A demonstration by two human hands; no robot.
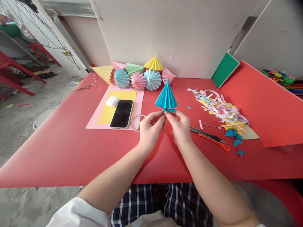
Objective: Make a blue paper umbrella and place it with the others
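Observation:
A pleated blue paper umbrella (166, 96) stands upright over the middle of the table, its point upward. Just below its canopy, my left hand (150, 127) pinches the thin handle between thumb and fingers. My right hand (181, 127) is closed at the same spot, with its fingertips against the left ones. A small blue paper strip (171, 110) sticks out to the right above my right fingertips. The handle's lower end (163, 126) shows between the hands; what lies under the fingertips is hidden.
On the red table (94, 157), a phone (121, 114) and white earbud case (112, 101) lie on coloured sheets. Several paper umbrellas (138, 81) line the back. An orange utility knife (211, 138) and paper scraps (221, 107) lie right, beside a red board (267, 107).

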